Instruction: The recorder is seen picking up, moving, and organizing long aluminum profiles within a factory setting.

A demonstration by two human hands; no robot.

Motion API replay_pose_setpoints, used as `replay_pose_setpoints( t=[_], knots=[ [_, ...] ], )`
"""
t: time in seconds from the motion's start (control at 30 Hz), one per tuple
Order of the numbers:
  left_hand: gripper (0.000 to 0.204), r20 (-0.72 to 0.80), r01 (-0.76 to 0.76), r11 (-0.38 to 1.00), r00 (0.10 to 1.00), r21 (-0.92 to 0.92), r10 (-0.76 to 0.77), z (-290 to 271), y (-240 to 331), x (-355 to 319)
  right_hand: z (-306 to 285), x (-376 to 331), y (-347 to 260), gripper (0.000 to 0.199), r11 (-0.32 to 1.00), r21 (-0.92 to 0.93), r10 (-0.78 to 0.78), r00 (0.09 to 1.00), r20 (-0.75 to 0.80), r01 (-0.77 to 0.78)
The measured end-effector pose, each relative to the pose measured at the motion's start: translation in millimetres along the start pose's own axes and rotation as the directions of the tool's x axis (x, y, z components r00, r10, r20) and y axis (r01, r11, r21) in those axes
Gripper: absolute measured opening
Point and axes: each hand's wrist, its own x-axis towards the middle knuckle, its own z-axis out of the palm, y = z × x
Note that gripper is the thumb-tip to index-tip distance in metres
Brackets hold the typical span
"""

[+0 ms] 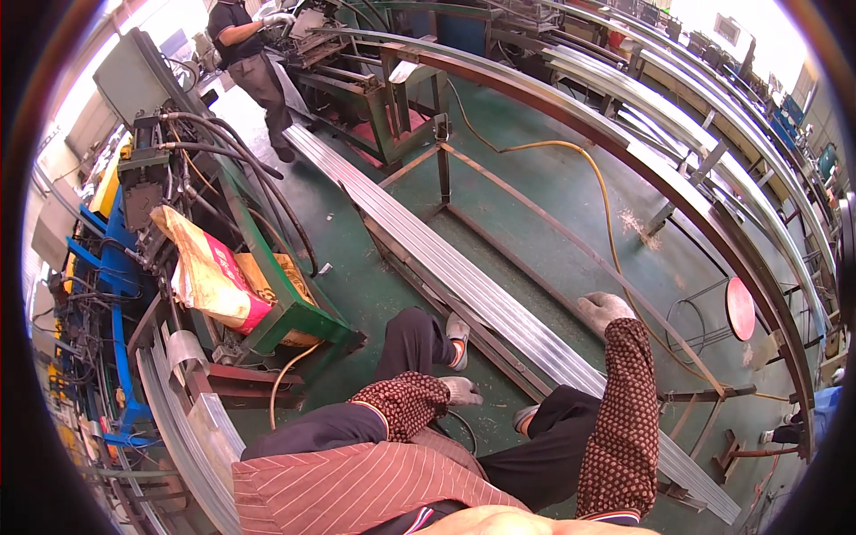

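Note:
My left hand (462,390), in a pale work glove, is held low by my knee with its fingers loosely stretched and nothing visible in them. Reaching forward, my right hand (606,310) wears a similar glove; its fingers look loosely extended and hold nothing I can see. Nearest to both hands is a bundle of long silver metal profiles (464,278), lying side by side on a low steel stand (419,290). The bundle runs from the upper left to the lower right, partly hidden behind my right sleeve. The right hand appears beyond its far edge, apart from it.
A green machine frame (308,308) with a printed sack (218,276) stands left. Brown steel rails (535,89) curve across the far side. A yellow hose (602,192) crosses the green floor. Another person (254,58) works at a machine in the upper left.

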Motion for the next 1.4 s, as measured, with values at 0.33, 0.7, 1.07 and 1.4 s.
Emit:
replay_pose_setpoints(
  t=[0.33,0.7,1.07,1.4],
  knots=[
    [0.056,-0.02,-0.022,1.0,1.0,0.012,0.023,3.0,-2.8,-5.3,7.4,2.7,0.5,0.051,1.0,-0.016,-0.027,1.0,-0.013,0.027],
    [0.055,0.025,0.007,1.0,1.0,-0.028,-0.007,-4.0,-9.5,-0.6,34.8,27.7,-12.4,0.055,0.902,-0.281,-0.342,0.94,-0.006,0.327],
    [0.065,0.137,0.034,0.995,0.989,0.099,-0.048,9.0,-5.5,34.1,94.6,-67.7,-107.3,0.038,0.288,-0.383,-0.957,0.258,-0.128,0.878],
    [0.068,0.271,-0.186,0.956,0.955,0.226,0.121,22.1,-70.2,73.8,98.4,-83.3,-113.0,0.039,0.238,-0.413,-0.969,0.247,-0.032,0.879]
  ],
)
